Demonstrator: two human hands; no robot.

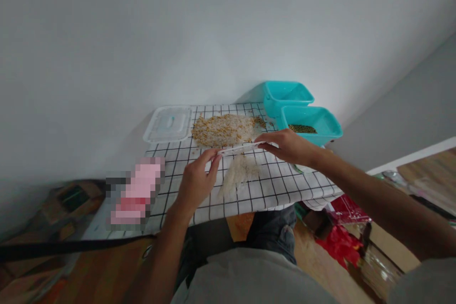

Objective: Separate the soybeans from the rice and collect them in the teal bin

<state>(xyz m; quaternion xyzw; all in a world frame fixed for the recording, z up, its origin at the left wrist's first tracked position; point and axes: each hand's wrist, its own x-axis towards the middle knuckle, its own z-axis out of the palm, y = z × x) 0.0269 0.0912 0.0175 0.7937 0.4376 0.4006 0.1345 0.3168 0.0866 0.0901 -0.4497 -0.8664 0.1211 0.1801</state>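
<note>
Between my hands is a thin white flat plastic piece (237, 149), seen almost edge-on; its exact kind does not show. My left hand (199, 175) pinches its left end between thumb and fingers. The opposite end is gripped by my right hand (285, 145). Just beyond it, a heap of mixed pale and yellow grains (224, 130) spreads over the checked tablecloth (210, 199). Below the piece, on the near side, lies a pale, blurred patch of grains (240, 173). Whether these are falling or resting, I cannot tell.
Two turquoise bins (287, 97) stand at the back right; the nearer holds dark greenish grains (302, 128). A clear plastic lid (169, 124) lies at the back left. A pixelated pink object (142, 185) is at the left edge. The wall rises right behind the table.
</note>
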